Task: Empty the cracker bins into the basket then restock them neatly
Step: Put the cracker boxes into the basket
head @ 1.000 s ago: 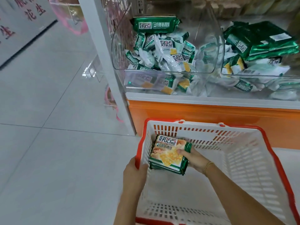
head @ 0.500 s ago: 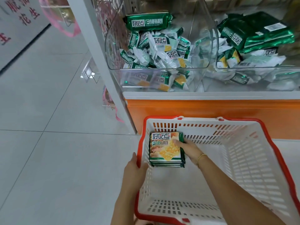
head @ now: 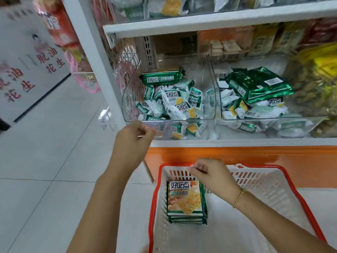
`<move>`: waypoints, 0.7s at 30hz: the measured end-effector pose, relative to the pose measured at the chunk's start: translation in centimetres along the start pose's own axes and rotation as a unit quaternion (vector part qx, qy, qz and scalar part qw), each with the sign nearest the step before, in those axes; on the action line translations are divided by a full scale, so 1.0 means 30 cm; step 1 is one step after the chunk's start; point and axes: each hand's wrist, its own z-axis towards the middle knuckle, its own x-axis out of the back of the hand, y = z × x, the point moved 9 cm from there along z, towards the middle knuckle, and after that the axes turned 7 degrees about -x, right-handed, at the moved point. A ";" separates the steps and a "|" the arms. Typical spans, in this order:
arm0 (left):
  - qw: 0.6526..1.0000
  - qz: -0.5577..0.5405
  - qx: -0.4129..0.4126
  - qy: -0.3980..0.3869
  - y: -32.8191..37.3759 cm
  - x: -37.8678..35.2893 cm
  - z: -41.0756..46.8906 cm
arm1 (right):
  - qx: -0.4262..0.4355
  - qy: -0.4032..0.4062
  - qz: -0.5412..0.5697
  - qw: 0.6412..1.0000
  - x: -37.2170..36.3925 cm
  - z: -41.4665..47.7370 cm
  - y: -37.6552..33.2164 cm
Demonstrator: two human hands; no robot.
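While the person stands over it, one white basket with a red rim sits on the floor tiles against the orange shelf base. One stack of cracker packs lies flat inside, against the basket's left wall. Top pack is face up with a few more edges showing under it; exact count unclear. Two hands in view, nothing seen in either. Left hand is raised in front of the left bin, knuckles by its front lip, fingers curled in, thumb against forefinger; whether it touches the plastic I cannot tell. Right hand hangs over the basket's far rim, above the far edge of the stack, fingers curled, thumb tip pressed to forefinger, nothing visible between them. Contact with the stack cannot be told. One gold bracelet on that wrist. Two clear bins stand side by side on the lowest shelf. Left bin holds one large green pack lying across the back, on a heap of small sachets — too jumbled to count. Right bin holds a pile of big green packs, two or maybe three, over more small sachets. One white shelf board runs above, goods on it blurred. One wall sign with red characters at far left.
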 end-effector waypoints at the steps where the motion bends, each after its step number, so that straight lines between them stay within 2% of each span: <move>1: 1.000 0.013 -0.021 -0.001 0.045 0.013 0.053 | 0.040 0.006 0.006 0.999 0.066 -0.019 -0.089; 4: 0.998 0.040 -0.048 -0.013 0.101 0.012 0.211 | 0.118 0.073 0.039 0.990 0.280 0.003 -0.293; 6: 0.999 0.022 -0.020 -0.014 0.077 -0.013 0.312 | 0.117 0.097 -0.008 0.988 0.364 0.103 -0.370; 8: 0.999 0.018 0.014 -0.030 0.047 -0.061 0.394 | 0.058 0.056 -0.102 0.991 0.376 0.249 -0.390; 11: 0.995 0.025 0.053 -0.079 0.021 -0.156 0.460 | -0.045 -0.059 -0.229 0.971 0.325 0.393 -0.371; 14: 0.989 0.053 0.061 -0.123 0.039 -0.223 0.481 | -0.105 -0.164 -0.190 0.962 0.257 0.444 -0.322; 17: 0.987 0.018 0.090 -0.130 0.016 -0.243 0.489 | -0.121 -0.158 -0.143 0.970 0.254 0.460 -0.298; 21: 0.975 -0.131 0.128 -0.127 -0.038 -0.255 0.472 | -0.103 -0.137 -0.135 0.976 0.265 0.454 -0.306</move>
